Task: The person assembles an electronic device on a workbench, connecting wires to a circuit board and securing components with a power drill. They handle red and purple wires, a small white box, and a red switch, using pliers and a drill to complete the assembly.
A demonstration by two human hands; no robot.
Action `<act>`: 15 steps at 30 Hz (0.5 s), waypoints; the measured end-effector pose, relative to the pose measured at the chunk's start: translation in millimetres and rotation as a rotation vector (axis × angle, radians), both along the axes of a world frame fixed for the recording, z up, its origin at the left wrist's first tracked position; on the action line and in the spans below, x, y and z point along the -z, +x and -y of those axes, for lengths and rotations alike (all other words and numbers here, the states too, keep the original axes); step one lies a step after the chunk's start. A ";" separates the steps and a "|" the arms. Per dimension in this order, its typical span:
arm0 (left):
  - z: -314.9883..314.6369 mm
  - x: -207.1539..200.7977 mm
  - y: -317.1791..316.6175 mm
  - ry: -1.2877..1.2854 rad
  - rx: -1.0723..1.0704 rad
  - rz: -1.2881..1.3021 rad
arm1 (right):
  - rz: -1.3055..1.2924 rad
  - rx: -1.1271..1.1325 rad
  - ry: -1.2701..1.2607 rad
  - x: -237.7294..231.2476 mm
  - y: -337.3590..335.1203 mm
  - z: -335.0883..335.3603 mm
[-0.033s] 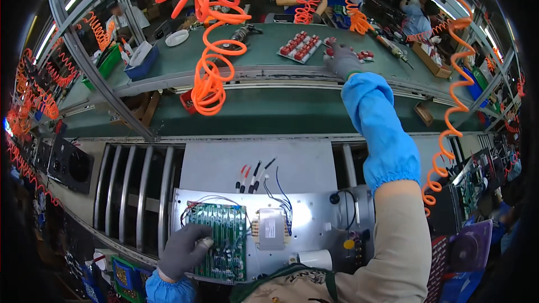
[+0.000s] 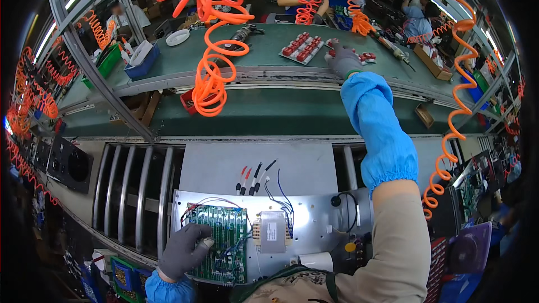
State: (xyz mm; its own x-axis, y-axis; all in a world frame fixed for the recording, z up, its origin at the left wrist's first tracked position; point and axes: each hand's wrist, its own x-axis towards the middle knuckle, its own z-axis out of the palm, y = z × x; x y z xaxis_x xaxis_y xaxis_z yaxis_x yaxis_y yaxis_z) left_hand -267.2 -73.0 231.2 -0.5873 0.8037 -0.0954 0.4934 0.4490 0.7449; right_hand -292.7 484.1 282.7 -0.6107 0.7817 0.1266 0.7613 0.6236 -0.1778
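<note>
My left hand (image 2: pixel 184 251), in a grey glove, has its fingers curled at the left edge of a green circuit board (image 2: pixel 227 247). Anything between its fingertips is hidden. The board sits on a silver metal chassis plate (image 2: pixel 314 213), beside a transformer (image 2: pixel 272 233). My right arm, in a blue sleeve, stretches far forward to the raised green shelf. There my gloved right hand (image 2: pixel 344 63) reaches among small red parts (image 2: pixel 368 56), its fingers looking apart; its palm side is hidden. Just left of it lies a white tray of red parts (image 2: pixel 302 48).
Orange coiled air hoses (image 2: pixel 216 87) hang in front of the shelf. A power tool (image 2: pixel 396 50) lies right of my right hand. Short red and black leads (image 2: pixel 255 178) lie beyond the chassis. Metal rollers (image 2: pixel 143 196) run at left. Other people work behind the shelf.
</note>
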 end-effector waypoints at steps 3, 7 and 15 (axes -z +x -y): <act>-2.9 12.7 -12.8 -0.001 0.003 -0.016 | 0.054 0.024 -0.041 14.7 -13.2 -13.7; -11.6 16.3 -19.6 -0.024 0.037 -0.008 | -0.015 -0.257 0.005 20.2 -7.3 -2.9; -80.9 -13.6 -16.2 0.154 0.301 -0.170 | 0.020 -0.281 0.090 27.7 22.1 -5.4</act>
